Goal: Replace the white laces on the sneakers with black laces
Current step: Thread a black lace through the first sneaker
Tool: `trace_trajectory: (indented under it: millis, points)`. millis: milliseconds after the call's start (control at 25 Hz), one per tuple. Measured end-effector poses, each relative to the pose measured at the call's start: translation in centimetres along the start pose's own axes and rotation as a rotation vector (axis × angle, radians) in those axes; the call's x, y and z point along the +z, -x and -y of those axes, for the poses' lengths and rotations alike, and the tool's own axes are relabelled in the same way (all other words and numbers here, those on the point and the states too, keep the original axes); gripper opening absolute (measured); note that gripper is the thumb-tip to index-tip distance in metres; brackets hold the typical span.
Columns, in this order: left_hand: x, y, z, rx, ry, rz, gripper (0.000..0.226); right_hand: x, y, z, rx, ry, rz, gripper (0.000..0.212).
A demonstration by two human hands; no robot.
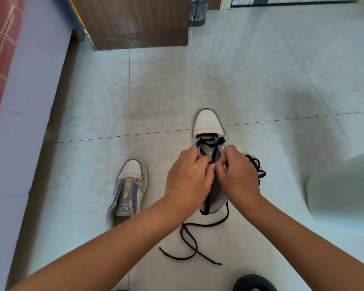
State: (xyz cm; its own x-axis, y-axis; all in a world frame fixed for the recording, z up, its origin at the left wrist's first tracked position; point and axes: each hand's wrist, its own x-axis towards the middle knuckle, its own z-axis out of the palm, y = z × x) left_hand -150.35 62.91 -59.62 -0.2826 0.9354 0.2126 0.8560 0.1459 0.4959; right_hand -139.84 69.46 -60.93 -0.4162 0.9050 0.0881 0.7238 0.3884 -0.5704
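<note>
Two pale sneakers with purple eyelet strips stand on the tiled floor. The right sneaker [207,122] has a black lace [208,141] crossed through its front eyelets. My left hand [187,177] and my right hand [237,175] meet over its tongue, fingers curled and pinching the lace. One loose end runs down the tongue and trails in loops on the floor [189,242] toward me. The left sneaker [128,190] has no lace in it. A second bunched black lace [257,166] lies just right of my right hand.
A bed with purple side [23,122] and pink checked cover runs along the left. A wooden cabinet [132,22] stands at the back. A pale object [343,190] sits at the right edge. A dark slipper [253,283] shows at the bottom.
</note>
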Motion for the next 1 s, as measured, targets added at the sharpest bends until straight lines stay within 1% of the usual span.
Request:
trace_trajectory:
  millis: [40, 120, 160, 240, 320, 440, 560, 720, 800, 920, 1000]
  points:
    - [0.4, -0.8, -0.3, -0.05, -0.011, 0.002, 0.029, 0.1, 0.3, 0.2, -0.033, 0.013, -0.023, 0.018]
    - [0.9, -2.0, -0.6, -0.189, -0.003, 0.067, 0.025, 0.2, 0.6, 0.3, -0.07, 0.016, -0.07, 0.021]
    - [1.1, -2.4, -0.5, -0.26, 0.011, 0.096, 0.026, 0.2, 0.7, 0.4, -0.068, 0.005, -0.079, 0.023]
    - [1.2, -2.7, -0.4, -0.323, 0.064, 0.135, 0.026, 0.2, 0.9, 0.3, -0.051, -0.006, -0.077, 0.023]
    - [1.1, -2.9, -0.3, -0.349, 0.164, 0.165, 0.021, 0.1, 1.1, 0.3, -0.045, 0.002, -0.074, 0.022]
    - [0.7, -2.8, -0.3, -0.344, 0.252, 0.224, 0.016, -0.1, 1.1, 0.4, -0.034, -0.013, -0.028, 0.023]
    - [-0.2, -1.9, -0.3, -0.277, 0.257, 0.224, 0.015, -0.7, 0.7, 0.5, -0.016, -0.04, 0.011, 0.021]
    - [-1.9, 0.1, -0.5, -0.181, 0.29, 0.246, 0.01, -1.3, 0.6, 1.0, -0.009, -0.056, 0.006, 0.019]
    - [-2.7, 0.8, -0.6, -0.156, 0.309, 0.257, 0.013, -1.4, 0.7, 1.2, -0.027, -0.059, -0.006, 0.021]
    - [-2.9, 2.0, -0.4, -0.11, 0.289, 0.219, 0.016, -1.8, 0.7, 1.4, -0.046, -0.055, -0.033, 0.023]
    - [-2.7, 2.6, -0.3, -0.052, 0.246, 0.145, 0.014, -2.1, 0.6, 1.6, -0.035, -0.068, -0.042, 0.023]
